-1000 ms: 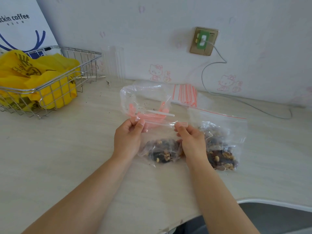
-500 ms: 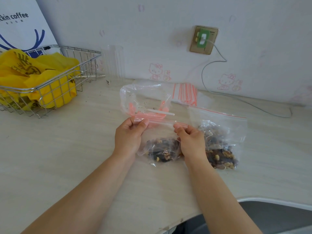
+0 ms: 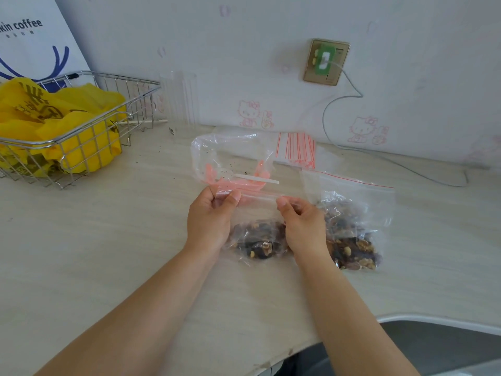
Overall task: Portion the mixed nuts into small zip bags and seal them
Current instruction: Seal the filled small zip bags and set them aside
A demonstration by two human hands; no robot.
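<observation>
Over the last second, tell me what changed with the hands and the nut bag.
Little changed. The left hand and right hand pinch the zip strip of the small nut bag as before; the right thumb has crept slightly leftward along the strip, toward the left hand. Nothing was picked up or released. The second filled bag, the empty clear bag, the stack of spare zip bags and the wire basket stayed put.

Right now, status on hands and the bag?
Left hand and right hand each pinch the zip strip of the small nut bag. Second filled bag lies right. Nothing in the way.
</observation>
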